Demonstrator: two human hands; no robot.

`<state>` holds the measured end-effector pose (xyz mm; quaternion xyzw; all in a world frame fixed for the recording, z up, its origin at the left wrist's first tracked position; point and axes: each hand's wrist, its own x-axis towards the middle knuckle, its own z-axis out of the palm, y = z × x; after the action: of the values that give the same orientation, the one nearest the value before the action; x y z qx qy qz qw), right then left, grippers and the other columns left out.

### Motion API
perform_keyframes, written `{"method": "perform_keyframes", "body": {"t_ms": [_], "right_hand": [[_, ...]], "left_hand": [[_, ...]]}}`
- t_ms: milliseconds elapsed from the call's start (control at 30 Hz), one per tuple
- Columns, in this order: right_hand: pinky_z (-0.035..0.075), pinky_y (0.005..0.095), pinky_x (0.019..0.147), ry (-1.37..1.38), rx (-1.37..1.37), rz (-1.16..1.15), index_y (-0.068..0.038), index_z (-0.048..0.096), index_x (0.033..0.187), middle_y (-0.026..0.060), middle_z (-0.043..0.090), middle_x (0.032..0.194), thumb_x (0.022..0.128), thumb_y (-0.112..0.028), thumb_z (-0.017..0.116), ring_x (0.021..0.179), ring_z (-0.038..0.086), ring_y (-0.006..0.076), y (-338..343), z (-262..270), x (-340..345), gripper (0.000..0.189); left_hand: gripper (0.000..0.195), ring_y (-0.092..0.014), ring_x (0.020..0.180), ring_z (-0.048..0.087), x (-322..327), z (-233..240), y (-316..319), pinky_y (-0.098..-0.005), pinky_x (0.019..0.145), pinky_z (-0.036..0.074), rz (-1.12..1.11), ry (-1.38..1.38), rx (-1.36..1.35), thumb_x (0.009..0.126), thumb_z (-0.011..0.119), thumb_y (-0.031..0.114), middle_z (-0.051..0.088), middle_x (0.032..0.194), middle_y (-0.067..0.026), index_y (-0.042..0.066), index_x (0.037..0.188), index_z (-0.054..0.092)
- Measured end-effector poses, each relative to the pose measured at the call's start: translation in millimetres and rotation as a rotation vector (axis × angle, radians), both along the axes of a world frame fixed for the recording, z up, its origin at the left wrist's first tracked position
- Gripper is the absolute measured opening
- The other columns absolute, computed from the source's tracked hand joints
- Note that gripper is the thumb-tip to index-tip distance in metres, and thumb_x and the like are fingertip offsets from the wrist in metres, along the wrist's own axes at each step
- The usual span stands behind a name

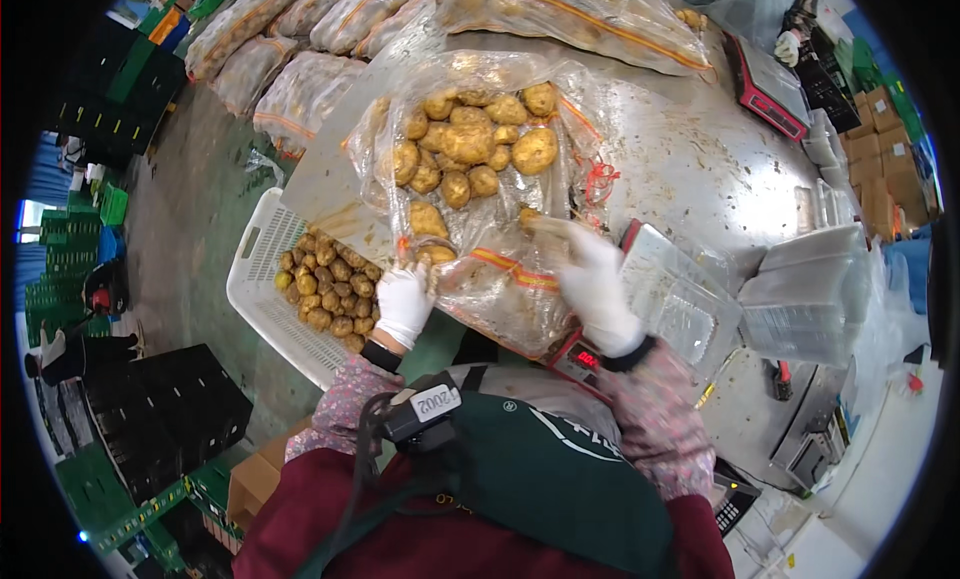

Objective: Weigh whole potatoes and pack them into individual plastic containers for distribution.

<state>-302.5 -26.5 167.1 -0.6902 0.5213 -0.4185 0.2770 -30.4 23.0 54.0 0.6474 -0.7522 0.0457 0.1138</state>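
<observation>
An open clear plastic bag with orange stripes lies before me on a metal table, its mouth towards me. Many yellow-brown potatoes are heaped inside it. In a white glove, my left hand is at the bag's near left edge, just below a potato; its fingertips are partly hidden, so its hold is unclear. My gloved right hand is blurred over the bag's right side. Its fingers reach towards a single potato; whether they grip it is unclear. Below left stands a white plastic basket holding small potatoes.
A red digital scale carries clear plastic trays at the right. Stacked clear containers stand beyond it. Filled potato bags line the far side. Another scale sits far right, near another person's gloved hand.
</observation>
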Motion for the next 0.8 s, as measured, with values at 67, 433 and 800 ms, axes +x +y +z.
{"method": "perform_keyframes", "body": {"t_ms": [67, 433, 800], "right_hand": [[0.053, 0.0371, 0.076, 0.019, -0.095, 0.104, -0.006, 0.069, 0.101, 0.0156, 0.069, 0.090, 0.090, -0.014, 0.062, 0.085, 0.066, 0.0326, -26, -28, 63, 0.016], [0.055, 0.0390, 0.074, 0.858, 0.445, 0.337, -0.004, 0.065, 0.096, 0.0146, 0.069, 0.091, 0.066, -0.041, 0.078, 0.094, 0.066, 0.0309, -31, -105, 169, 0.049], [0.047, 0.0325, 0.099, -1.128, 0.840, 0.137, 0.001, 0.048, 0.131, 0.0104, 0.061, 0.124, 0.083, 0.004, 0.066, 0.113, 0.060, 0.0196, -6, -100, 69, 0.051]], "left_hand": [[0.019, -0.033, 0.085, 0.062, -10, 4, 7, -0.0436, 0.077, 0.048, -0.093, 0.066, 0.049, 0.083, 0.064, 0.024, 0.064, 0.087, -0.0129, 0.008, 0.094, 0.066], [0.022, -0.031, 0.092, 0.060, 20, -12, 36, -0.0414, 0.078, 0.047, -0.206, 0.255, 0.126, 0.078, 0.065, 0.020, 0.062, 0.095, -0.0112, 0.008, 0.096, 0.064], [0.022, -0.034, 0.071, 0.065, 69, -32, 10, -0.0439, 0.063, 0.052, 0.026, 0.367, 0.326, 0.085, 0.065, 0.028, 0.067, 0.079, -0.0164, 0.010, 0.097, 0.067]]}}
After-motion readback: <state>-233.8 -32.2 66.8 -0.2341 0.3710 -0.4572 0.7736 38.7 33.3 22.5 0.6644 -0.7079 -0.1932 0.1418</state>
